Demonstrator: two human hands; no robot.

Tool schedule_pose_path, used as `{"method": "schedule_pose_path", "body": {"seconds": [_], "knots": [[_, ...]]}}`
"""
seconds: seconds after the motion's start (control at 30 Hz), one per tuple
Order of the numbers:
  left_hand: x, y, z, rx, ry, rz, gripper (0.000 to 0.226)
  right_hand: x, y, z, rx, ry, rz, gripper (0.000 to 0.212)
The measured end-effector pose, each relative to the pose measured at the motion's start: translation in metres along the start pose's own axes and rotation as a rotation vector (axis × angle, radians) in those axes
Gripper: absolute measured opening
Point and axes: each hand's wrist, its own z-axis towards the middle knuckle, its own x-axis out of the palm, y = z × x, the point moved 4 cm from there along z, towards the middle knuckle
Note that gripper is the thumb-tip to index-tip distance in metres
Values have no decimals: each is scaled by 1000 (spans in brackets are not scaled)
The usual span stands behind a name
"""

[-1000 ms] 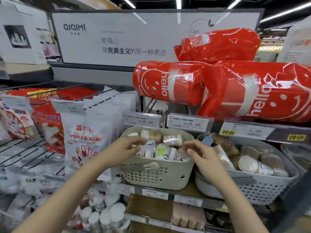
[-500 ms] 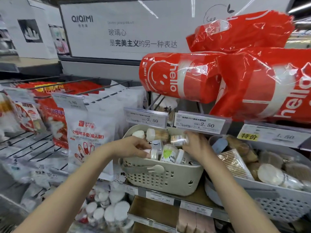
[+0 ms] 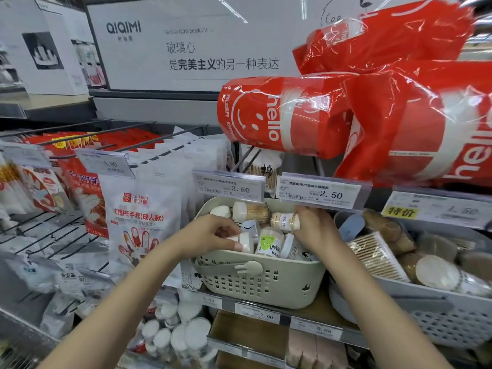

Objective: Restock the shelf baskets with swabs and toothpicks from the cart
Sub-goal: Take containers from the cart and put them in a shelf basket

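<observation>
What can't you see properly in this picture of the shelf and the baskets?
- Head view: the right hand has its fingers behind jars in the beige basket, so its grip is unclear.
- The grey basket is cut off by the right edge.
- The small print on the price tag is too small to read.
- The cart is out of frame.

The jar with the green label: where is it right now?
In the head view, the green-labelled jar stands in the beige basket at centre frame, between the left hand and the right hand.
</observation>
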Motion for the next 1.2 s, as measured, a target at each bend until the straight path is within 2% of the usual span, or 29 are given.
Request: {"method": "schedule_pose_path", "body": {"seconds": [0.1,0.2,0.3,0.43,0.57,0.63,0.7,0.8,0.97,1.1,1.2], "knots": [[1,6,-2,32,-58,-21,35,-2,0,-1,11,5,38,31],[2,6,-8,77,-129,-87,39,-9,0,-5,47,-24,191,33],[1,2,-13,101,-228,-170,42,-21,2,-14,80,-122,353,39],[-3,-16,-25,182,-404,-285,35,-39,10,-29,-2,-226,566,35],[-3,-28,-47,189,-578,-407,41,-53,23,-53,-76,-215,636,51],[0,-31,-62,188,-639,-503,45,-60,31,-67,-169,-256,590,60],[4,-30,-81,163,-708,-559,47,-63,43,-81,-361,-301,571,66],[9,-23,-115,101,-808,-664,52,-63,66,-100,-541,-315,608,58],[16,10,-187,-117,-1014,-726,63,-42,121,-123,-625,-125,826,52],[23,36,-258,-335,-1230,-733,44,0,175,-136,-547,175,1034,46],[26,57,-312,-476,-1418,-710,49,36,220,-145,-484,413,1120,45]]}}
